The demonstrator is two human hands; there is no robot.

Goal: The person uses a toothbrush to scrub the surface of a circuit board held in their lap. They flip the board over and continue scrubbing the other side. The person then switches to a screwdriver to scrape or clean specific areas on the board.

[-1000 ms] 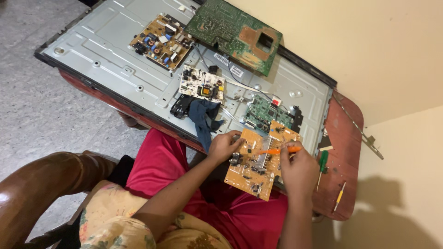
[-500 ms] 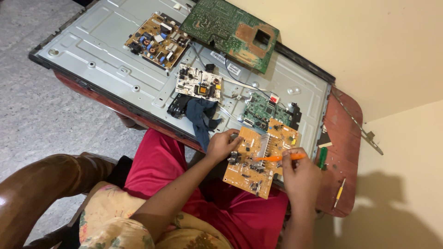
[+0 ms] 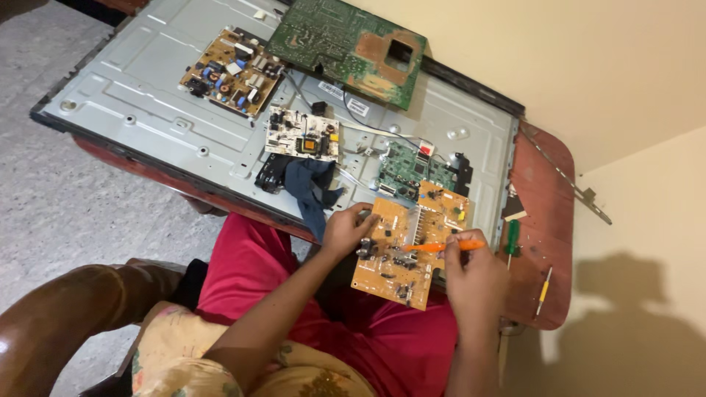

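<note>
An orange-brown circuit board (image 3: 397,257) rests tilted at the near edge of a grey metal television back panel (image 3: 162,117), partly over my lap. My left hand (image 3: 344,229) grips the board's left edge. My right hand (image 3: 474,276) is shut on an orange-handled tool (image 3: 441,246) whose tip lies across the middle of the board. Small black and silver components cover the board's face.
On the panel lie a brown power board (image 3: 232,72), a large green board (image 3: 349,45), a white board (image 3: 303,134), a small green board (image 3: 415,170) and a dark blue cloth (image 3: 312,187). A green-handled screwdriver (image 3: 511,239) and a yellow tool (image 3: 543,292) lie on the red table (image 3: 540,191).
The view has shifted slightly. My right hand with the orange tool has moved a little over the board; my left hand keeps its hold on the board's edge.
</note>
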